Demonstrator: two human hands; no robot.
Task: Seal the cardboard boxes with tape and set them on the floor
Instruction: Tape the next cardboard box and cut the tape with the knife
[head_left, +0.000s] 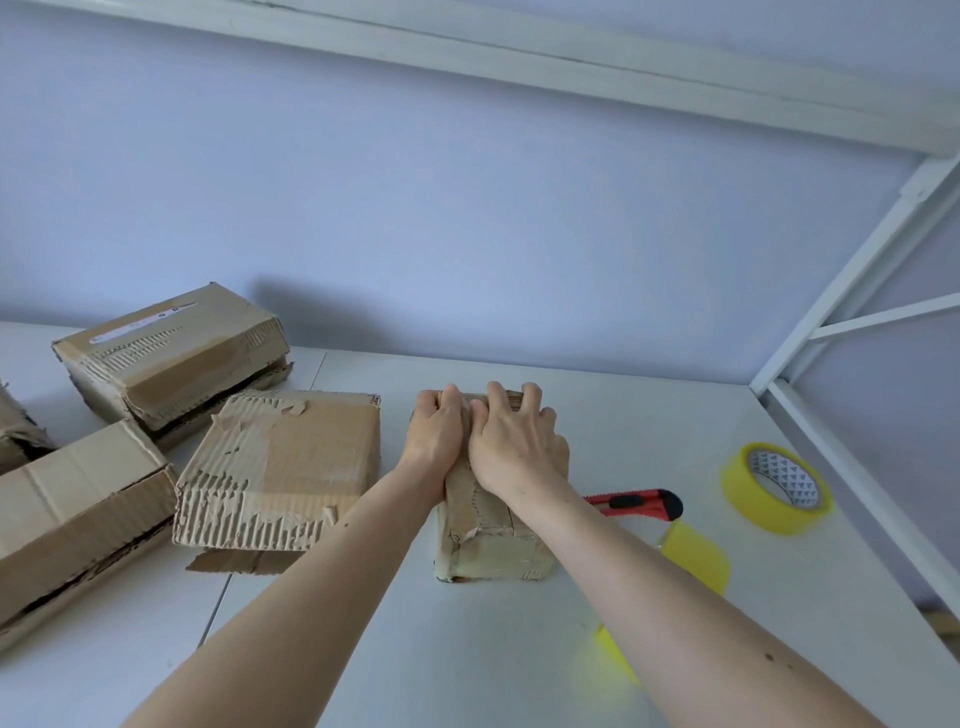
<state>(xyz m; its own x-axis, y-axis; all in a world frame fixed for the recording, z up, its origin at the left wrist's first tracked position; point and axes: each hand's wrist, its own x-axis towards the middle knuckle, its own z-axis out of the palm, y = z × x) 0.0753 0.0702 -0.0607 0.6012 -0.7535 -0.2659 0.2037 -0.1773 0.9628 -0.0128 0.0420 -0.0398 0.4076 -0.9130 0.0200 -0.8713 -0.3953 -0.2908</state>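
A small worn cardboard box (485, 540) stands on the white table (519, 649), with tape across its near end. My left hand (439, 431) and my right hand (514, 441) lie side by side on its top, fingers curled over the far edge, pressing down. A yellow tape roll (776, 488) lies flat to the right. A red and black utility knife (641, 503) rests just right of the box, partly hidden by my right forearm. A yellow strip of tape (693, 556) lies under that forearm.
Several other battered cardboard boxes sit at the left: a torn flat one (280, 467) beside the small box, one at the back (171, 353), one at the front left (78, 509). White shelf frame posts (857, 270) rise at the right table edge. A wall stands behind.
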